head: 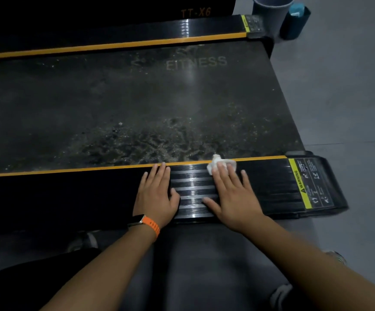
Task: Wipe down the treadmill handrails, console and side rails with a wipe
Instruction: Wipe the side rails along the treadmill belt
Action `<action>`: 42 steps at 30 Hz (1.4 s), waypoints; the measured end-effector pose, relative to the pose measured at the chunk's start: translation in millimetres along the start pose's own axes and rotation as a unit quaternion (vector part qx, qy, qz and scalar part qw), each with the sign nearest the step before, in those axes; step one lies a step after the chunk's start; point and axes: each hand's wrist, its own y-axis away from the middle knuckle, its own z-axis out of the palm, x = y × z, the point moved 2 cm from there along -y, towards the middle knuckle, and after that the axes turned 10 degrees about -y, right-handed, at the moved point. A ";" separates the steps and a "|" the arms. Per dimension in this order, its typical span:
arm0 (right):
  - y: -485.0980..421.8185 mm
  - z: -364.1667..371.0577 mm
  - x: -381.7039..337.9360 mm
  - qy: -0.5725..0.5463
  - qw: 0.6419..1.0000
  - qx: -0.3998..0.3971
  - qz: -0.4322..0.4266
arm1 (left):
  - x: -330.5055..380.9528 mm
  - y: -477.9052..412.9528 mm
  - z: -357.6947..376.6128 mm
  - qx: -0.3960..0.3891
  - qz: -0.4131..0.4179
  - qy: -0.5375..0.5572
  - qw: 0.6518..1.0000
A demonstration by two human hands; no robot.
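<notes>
The soft, light, crumpled white wipe (214, 163) lies on the near black ribbed side rail (191, 189) under the straight, pressing fingers of the right hand (229, 194), probably best pinned flat, while the left hand (157, 191) rests flat-palmed, empty.

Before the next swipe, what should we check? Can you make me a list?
1. Wipe under the right hand: ok, straight fingers press it on the near side rail.
2. Left hand braced: ok, flat on the same rail.
3. Rail free up to the warning label: ok, nothing lies there.
4. Wipe clean enough: cannot tell, mostly covered by fingers.
5. Far side rail wiped: cannot tell.
</notes>
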 end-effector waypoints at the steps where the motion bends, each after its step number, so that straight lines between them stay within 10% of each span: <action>1: -1.2 4.2 -8.0 0.005 1.000 -0.008 -0.019 | 0.3 -0.1 0.3 0.002 0.000 0.001 1.000; 42: 64.5 31.6 20.9 0.063 0.994 0.092 -0.014 | 1.0 -0.5 -4.1 -0.006 -0.007 0.017 1.000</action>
